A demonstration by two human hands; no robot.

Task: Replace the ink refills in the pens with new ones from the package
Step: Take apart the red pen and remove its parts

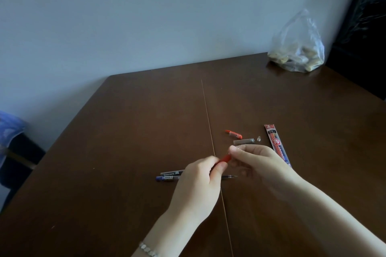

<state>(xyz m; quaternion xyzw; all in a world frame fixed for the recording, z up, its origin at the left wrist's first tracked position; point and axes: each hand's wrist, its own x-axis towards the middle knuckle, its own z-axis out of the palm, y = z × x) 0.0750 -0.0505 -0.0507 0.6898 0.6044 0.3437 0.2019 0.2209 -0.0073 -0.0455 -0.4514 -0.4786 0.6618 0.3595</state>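
Red pen [225, 158] pinched between both hands, above the brown table [125, 131].

Its long axis slants up toward the refill package [276, 145], lying just right of the hands. Left hand [198, 181] closes on the lower end, right hand [259, 162] on the upper. Blue pen [167, 178] lies under the left hand; red cap [234, 134] lies beyond; pale wall behind.

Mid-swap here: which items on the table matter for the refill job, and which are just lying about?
For the job: red pen held by left hand and right hand; red cap; clear barrel; small tip; refill package; blue pen; black pen.

Lying about: plastic bag.
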